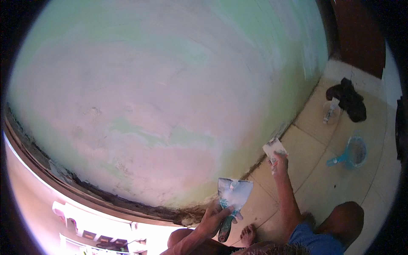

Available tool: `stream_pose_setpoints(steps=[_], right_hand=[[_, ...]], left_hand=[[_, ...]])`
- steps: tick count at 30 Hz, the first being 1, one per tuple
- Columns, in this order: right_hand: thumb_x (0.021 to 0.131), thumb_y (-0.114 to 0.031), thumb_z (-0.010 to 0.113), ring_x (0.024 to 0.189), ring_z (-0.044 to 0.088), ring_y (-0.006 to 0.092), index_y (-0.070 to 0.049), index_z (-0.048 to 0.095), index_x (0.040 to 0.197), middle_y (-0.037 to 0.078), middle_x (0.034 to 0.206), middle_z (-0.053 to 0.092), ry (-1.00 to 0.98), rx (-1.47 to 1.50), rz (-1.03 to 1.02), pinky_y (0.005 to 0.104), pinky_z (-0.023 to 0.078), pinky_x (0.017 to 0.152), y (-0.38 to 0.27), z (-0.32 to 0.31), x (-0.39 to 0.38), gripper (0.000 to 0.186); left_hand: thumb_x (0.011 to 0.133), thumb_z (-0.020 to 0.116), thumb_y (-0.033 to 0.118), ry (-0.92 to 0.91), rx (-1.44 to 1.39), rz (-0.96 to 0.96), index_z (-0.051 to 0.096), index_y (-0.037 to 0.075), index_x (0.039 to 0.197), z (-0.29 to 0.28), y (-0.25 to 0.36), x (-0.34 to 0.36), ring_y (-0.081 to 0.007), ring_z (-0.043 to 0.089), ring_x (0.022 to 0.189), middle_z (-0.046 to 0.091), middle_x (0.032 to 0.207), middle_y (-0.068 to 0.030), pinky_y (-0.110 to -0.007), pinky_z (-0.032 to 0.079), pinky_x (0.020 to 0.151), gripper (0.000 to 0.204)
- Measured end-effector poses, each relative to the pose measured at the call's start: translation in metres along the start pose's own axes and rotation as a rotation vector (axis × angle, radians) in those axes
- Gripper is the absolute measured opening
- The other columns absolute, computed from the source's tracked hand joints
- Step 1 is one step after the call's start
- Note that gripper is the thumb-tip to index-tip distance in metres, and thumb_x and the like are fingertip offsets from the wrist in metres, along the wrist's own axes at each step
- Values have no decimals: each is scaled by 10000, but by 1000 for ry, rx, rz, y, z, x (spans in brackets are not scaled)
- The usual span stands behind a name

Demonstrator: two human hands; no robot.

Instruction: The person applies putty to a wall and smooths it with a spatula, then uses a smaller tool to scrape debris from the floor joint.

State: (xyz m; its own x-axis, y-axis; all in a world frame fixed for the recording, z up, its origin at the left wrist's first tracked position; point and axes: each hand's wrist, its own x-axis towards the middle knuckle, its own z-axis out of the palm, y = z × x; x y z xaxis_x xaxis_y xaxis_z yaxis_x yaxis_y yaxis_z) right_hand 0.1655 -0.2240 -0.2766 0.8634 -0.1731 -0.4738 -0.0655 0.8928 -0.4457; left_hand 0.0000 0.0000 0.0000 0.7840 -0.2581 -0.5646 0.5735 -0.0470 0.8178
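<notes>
My left hand (213, 217) is closed round the dark green handle of a wide putty knife (235, 191), blade upward and smeared with white filler. My right hand (279, 163) grips a second, smaller putty knife (272, 146), its blade coated with whitish paste. That blade is close to the foot of the wall, where it meets the tiled floor; whether it touches the wall I cannot tell. The green wall (170, 85) fills most of the view, with broad pale patches of filler spread over it.
On the floor tiles (310, 165) to the right stands a blue dipper (356, 152). Beyond it lie a black plastic bag (350, 102) and a paste-smeared tool (330, 112). A dark brown door (359, 38) is at the far right. The wall's left edge (85, 187) is rough and broken.
</notes>
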Motion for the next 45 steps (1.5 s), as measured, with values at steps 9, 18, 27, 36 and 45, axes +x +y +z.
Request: stream_pose_setpoints(steps=[9, 18, 27, 36, 45], right_hand=[[836, -78, 669, 938, 632, 216, -30, 496, 1263, 102, 1130, 615, -75, -41, -228, 338, 530, 694, -49, 64, -49, 463], [947, -237, 622, 927, 593, 139, 21, 646, 1161, 88, 1050, 672, -487, -642, -1050, 304, 483, 816, -198, 276, -101, 336], [909, -26, 584, 1036, 585, 239, -165, 670, 1233, 68, 1149, 633, -469, -1023, -1908, 329, 489, 884, -252, 402, -104, 363], [719, -78, 763, 1055, 530, 289, -275, 546, 1370, 58, 1184, 562, -104, -1250, -2165, 445, 442, 861, -226, 416, -76, 714], [692, -99, 784, 1106, 476, 301, -235, 486, 1431, 70, 1205, 531, -173, -1252, -2042, 456, 390, 890, -193, 349, -55, 808]], left_hand=[[987, 543, 162, -18, -53, 119, 504, -30, 1211, 14, 16, -14, -200, 658, 852, 651, 969, -131, -316, 531, 723, 297], [985, 556, 175, -80, -129, 201, 526, -31, 1169, 24, 16, -11, -197, 648, 789, 658, 908, -140, -296, 519, 674, 279], [998, 534, 166, -190, -105, 222, 501, -26, 1251, 17, 22, -11, -175, 644, 864, 627, 1004, -110, -304, 518, 715, 319], [996, 541, 176, -202, -146, 257, 504, -22, 1250, 20, 24, -16, -176, 647, 868, 629, 1017, -105, -306, 522, 719, 325], [1000, 533, 171, -180, -114, 270, 495, -20, 1253, 23, 30, -19, -169, 650, 847, 648, 984, -103, -298, 520, 716, 319]])
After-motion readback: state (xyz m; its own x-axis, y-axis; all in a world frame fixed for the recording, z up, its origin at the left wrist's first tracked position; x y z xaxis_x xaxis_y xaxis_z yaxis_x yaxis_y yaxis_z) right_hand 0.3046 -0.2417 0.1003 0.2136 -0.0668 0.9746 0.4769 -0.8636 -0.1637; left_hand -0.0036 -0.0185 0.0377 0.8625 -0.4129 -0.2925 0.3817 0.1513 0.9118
